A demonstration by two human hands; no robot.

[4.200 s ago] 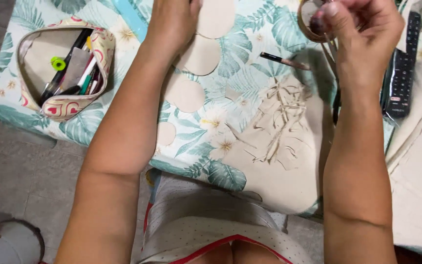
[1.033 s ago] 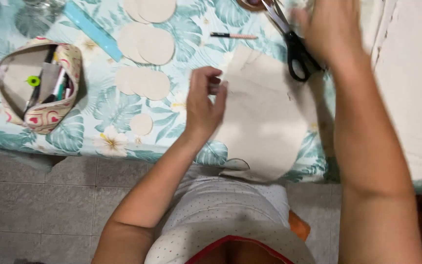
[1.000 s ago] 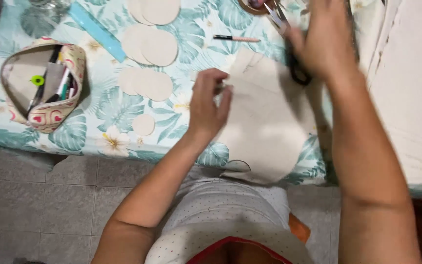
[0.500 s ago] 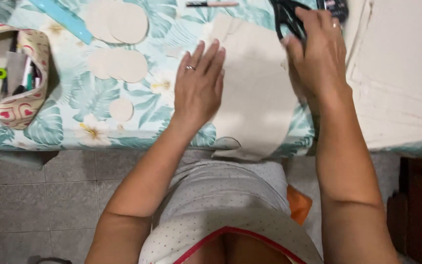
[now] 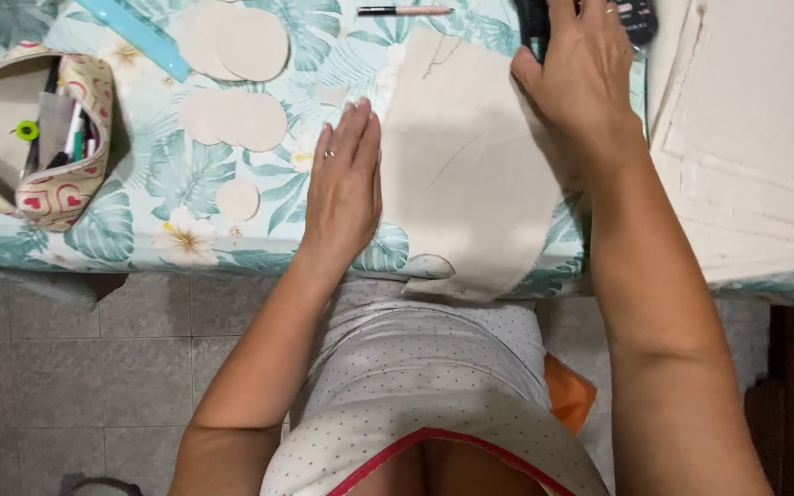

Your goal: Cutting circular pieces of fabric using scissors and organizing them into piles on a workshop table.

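A beige fabric piece (image 5: 466,174) with drawn lines lies on the leaf-print tablecloth (image 5: 167,184) and hangs over the near table edge. My left hand (image 5: 346,188) lies flat with its fingers apart, at the fabric's left edge, and holds nothing. My right hand (image 5: 581,78) is at the fabric's far right corner. Its fingers curl over black scissors (image 5: 532,23), which are mostly hidden beneath them.
Several round beige fabric cut-outs (image 5: 236,119) lie left of the fabric, with a light blue ruler (image 5: 135,37) beyond them. An open pencil case (image 5: 34,138) sits far left. A pen (image 5: 406,11), a black remote (image 5: 638,14) and folded cream cloth (image 5: 755,138) are nearby.
The tangle of fabric trimmings seen earlier is gone. My left hand moved from the far cut-outs to lie flat beside the fabric. My right hand came down onto the scissors.
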